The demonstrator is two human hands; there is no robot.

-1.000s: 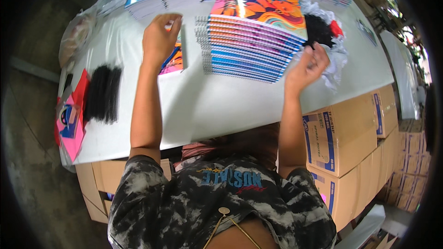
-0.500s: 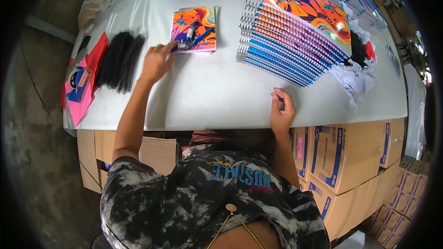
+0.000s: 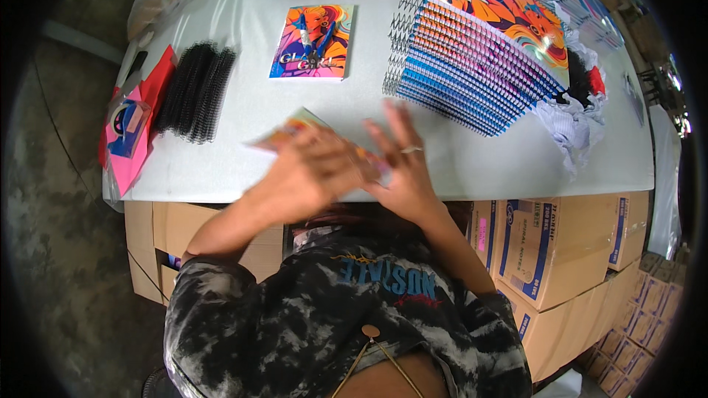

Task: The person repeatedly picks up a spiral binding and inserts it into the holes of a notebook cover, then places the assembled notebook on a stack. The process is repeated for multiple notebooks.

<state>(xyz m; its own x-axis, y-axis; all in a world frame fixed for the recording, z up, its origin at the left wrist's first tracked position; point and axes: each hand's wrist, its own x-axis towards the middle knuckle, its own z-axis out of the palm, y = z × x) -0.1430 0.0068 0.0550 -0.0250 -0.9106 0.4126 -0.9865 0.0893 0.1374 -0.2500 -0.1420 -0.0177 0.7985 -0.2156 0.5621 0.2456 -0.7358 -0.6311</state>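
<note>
Both hands have moved to the near table edge since the earlier frame: the left hand [image 3: 310, 173] has left the blue-handled pliers [image 3: 315, 57], and the right hand [image 3: 405, 177] has come in from the right. A thin colour-printed booklet [image 3: 291, 133] is now at the hands, just above the near part of the white table [image 3: 251, 103]. As judged, handling has passed to this booklet, with the pliers set aside.

Left fingers curl over the booklet; motion blur prevents confirming a pinch. Right fingers are spread and raised, one wearing a ring; thumb contact cannot be told.

Pliers rest on a flat, glossy-covered pad [image 3: 335, 22]. Black spiral coils [image 3: 195, 92], springy and ridged, lie bunched at left. At right, spiral notebooks [image 3: 472, 59] are fanned in overlapping steps, wire loops projecting, beside crumpled white cloth [image 3: 564, 129].
</note>
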